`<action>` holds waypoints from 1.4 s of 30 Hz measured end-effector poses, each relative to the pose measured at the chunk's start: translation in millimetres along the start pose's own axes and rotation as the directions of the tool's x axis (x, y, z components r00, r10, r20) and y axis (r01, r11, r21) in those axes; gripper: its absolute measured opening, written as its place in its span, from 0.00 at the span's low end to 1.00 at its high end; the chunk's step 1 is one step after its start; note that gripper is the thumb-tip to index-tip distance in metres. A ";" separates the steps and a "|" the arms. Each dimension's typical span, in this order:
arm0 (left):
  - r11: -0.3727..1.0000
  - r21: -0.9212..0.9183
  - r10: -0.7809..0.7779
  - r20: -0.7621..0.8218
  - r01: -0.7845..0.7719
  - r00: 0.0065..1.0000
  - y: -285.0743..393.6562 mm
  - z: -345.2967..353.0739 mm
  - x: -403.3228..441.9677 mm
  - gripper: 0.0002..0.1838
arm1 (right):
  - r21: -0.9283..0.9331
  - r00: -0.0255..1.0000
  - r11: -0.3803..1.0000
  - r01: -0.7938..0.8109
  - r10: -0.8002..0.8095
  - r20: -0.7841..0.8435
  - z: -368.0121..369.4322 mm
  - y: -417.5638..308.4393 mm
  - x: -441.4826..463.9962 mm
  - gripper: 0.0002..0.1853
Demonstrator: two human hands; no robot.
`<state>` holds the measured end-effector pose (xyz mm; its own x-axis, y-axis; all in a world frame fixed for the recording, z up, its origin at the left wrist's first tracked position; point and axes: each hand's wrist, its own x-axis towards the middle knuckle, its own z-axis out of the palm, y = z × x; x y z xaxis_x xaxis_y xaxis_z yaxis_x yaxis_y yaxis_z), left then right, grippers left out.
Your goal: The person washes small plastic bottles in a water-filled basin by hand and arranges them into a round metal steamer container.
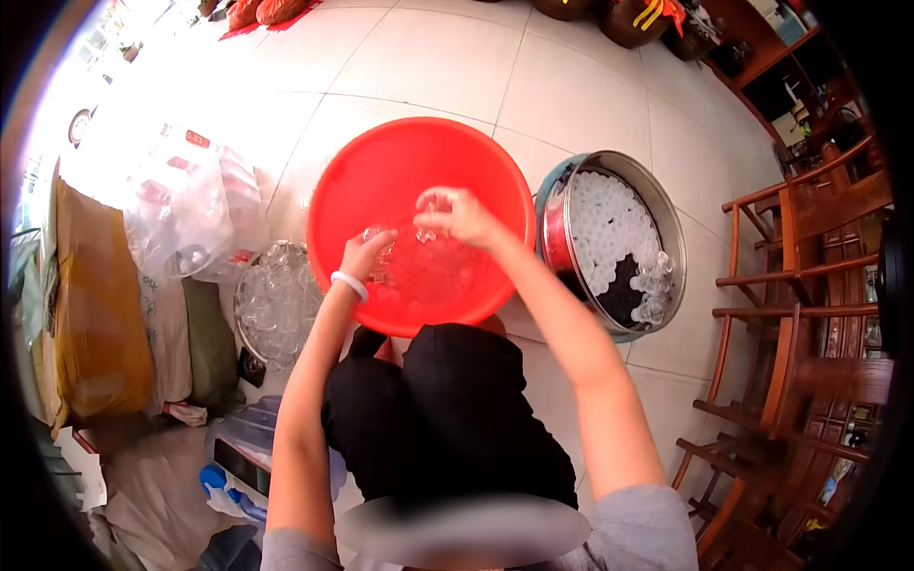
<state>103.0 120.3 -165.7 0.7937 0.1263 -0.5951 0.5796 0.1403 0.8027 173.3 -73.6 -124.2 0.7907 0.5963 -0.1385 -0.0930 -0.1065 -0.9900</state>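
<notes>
A large red basin point(419, 136) stands on the floor in front of my knees, with water and several clear pieces low inside it. My left hand point(364, 252), with a white band at the wrist, is over the basin's left part. Its fingers are curled round a small clear glass-like piece point(385, 235). Over the middle of the basin, my right hand point(461, 218) pinches another clear glass-like piece point(425, 231) between thumb and fingers. The two hands are slightly apart. Glare and small size hide the exact shape of both pieces.
Right of the basin, a round metal-rimmed container point(678, 257) holds many small whitish, cup-like pieces and some clear ones. A round tray point(238, 309) of clear glassware is at the left. Plastic bags point(181, 214), sacks point(100, 305) and wooden chairs point(790, 276) stand around.
</notes>
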 end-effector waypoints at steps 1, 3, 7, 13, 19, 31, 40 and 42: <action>1.000 -0.002 -0.014 0.019 0.014 1.000 8.6 2.9 0.7 0.18 | 0.054 1.000 0.998 -0.019 0.018 0.019 -4.8 -22.1 -2.4 0.12; 1.000 -0.011 0.011 0.038 -0.010 0.999 7.4 0.4 7.1 0.17 | 0.271 0.997 0.962 -0.012 -0.008 0.076 -14.2 -41.2 -3.3 0.10; 0.999 0.012 -0.037 0.032 0.037 0.999 -0.5 1.1 13.5 0.15 | 0.159 0.998 0.985 -0.067 0.067 0.009 -4.5 43.9 0.0 0.12; 1.000 0.021 -0.014 0.071 0.012 0.997 -4.1 -3.1 12.0 0.14 | -0.209 0.966 0.947 0.245 -0.256 -0.025 11.9 26.5 3.0 0.13; 0.996 0.068 -0.059 0.035 0.056 0.998 0.3 0.1 9.9 0.14 | -0.964 0.994 0.265 -0.002 -0.104 -0.030 21.3 76.5 -20.3 0.14; 0.996 0.085 0.011 -0.001 -0.011 1.000 2.7 3.2 7.1 0.17 | -0.629 0.891 0.757 0.179 -0.396 -0.223 -11.9 -15.2 -70.6 0.15; 0.989 0.144 -0.030 -0.006 0.031 1.000 -1.2 -2.8 14.9 0.24 | -0.720 0.841 0.595 -0.357 -0.132 -0.525 -194.7 -6.2 -226.4 0.23; 0.991 0.132 -0.031 -0.013 0.032 0.999 -0.8 -0.4 12.1 0.24 | -0.697 0.813 0.548 -0.463 -0.050 -0.580 -198.5 -12.8 -235.8 0.24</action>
<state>112.1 122.2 -173.6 0.7731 0.1344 -0.6199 0.6242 0.0133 0.7812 108.2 -370.8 -73.2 0.9985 0.0292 -0.0466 0.0046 -0.8889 -0.4581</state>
